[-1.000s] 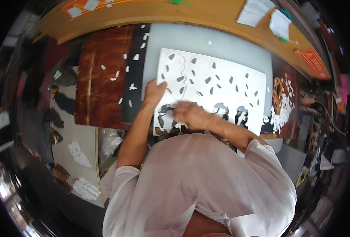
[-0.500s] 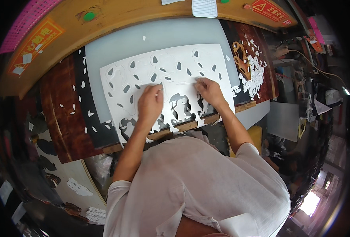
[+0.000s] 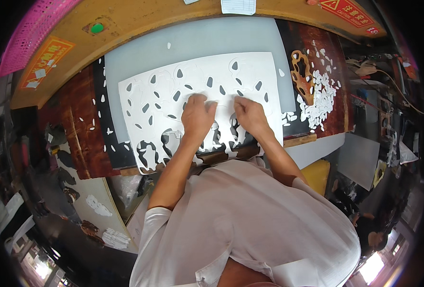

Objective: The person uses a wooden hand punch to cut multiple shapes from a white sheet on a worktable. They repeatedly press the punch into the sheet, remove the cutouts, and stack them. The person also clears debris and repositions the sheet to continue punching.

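Observation:
A white sheet (image 3: 140, 103) with small oval holes and larger cut-outs lies in front of me, its near edge hanging over the table edge. My left hand (image 3: 198, 117) rests on the middle of the sheet with curled fingers, its tips slightly blurred. Just to its right, my right hand (image 3: 251, 117) is closed, thumb and fingers pinched together against the sheet. Whatever lies between the fingers of either hand is hidden. Faint cut outlines run across the far half of the sheet. Dark gaps with narrow white strips show along its near side.
Beneath the sheet is a pale grey board (image 3: 192, 36). A brown die-like frame with holes (image 3: 300, 71) sits at the right, beside a heap of small white offcuts (image 3: 323, 98). Beyond runs a yellow machine beam (image 3: 140, 21). A pink perforated basket (image 3: 32, 33) is at far left.
My left hand has moved right across the sheet, closer to my right hand. My right hand stays near the same spot on the sheet. The whole view has shifted slightly.

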Demonstrator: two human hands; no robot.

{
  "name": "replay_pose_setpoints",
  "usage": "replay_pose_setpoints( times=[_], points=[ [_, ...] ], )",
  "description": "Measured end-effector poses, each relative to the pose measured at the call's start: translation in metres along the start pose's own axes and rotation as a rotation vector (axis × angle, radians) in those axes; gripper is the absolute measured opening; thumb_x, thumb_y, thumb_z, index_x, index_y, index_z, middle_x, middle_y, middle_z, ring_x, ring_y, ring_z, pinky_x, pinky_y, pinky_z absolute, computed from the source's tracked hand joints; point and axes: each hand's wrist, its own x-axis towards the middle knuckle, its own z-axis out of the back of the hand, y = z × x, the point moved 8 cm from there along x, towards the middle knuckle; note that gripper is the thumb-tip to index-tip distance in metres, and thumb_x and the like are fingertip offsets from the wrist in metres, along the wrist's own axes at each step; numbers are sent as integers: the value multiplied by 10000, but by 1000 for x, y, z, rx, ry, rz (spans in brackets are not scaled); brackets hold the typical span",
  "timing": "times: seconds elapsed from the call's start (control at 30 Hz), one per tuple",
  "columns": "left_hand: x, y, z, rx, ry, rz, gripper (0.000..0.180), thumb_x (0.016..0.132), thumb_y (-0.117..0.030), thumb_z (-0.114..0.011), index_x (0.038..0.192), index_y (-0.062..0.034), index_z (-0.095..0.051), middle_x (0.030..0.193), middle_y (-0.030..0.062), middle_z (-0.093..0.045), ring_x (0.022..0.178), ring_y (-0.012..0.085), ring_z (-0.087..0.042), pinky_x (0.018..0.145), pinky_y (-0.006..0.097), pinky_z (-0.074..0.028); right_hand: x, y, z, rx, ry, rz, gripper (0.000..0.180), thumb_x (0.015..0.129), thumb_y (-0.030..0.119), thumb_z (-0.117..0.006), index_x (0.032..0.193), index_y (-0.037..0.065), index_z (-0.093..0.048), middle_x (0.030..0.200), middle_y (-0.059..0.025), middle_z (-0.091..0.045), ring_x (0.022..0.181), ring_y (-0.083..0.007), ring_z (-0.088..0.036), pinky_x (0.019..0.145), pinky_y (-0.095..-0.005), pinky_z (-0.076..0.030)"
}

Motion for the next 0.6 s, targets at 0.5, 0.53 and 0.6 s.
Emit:
replay_pose_setpoints(
  times=[0.5,0.53,0.6],
  points=[
    [-21,8,24,-172,51,60,157,991,-74,-645,1113,3,-706,1036,174,-706,935,335,-688,836,421,-552,-72,-19,-57,1107,218,-614,303,973,300,-795,1015,40,-644,801,31,-540,676,-58,-445,596,-212,-360],
    [-20,6,26,-162,50,23,135,975,-53,-641,1084,-5,-704,1034,177,-703,973,371,-681,868,449,-546,-77,-20,-63,1027,264,-692,310,971,328,-801,990,71,-630,780,44,-533,673,-55,-455,594,-211,-366],
    [-18,-1,31,-229,20,-106,143,955,-37,-659,1084,-3,-708,1055,167,-710,1010,388,-667,911,457,-538,-89,-22,-74,910,329,-814,331,968,386,-815,941,134,-601,737,70,-520,668,-48,-476,590,-210,-379]
  ],
)
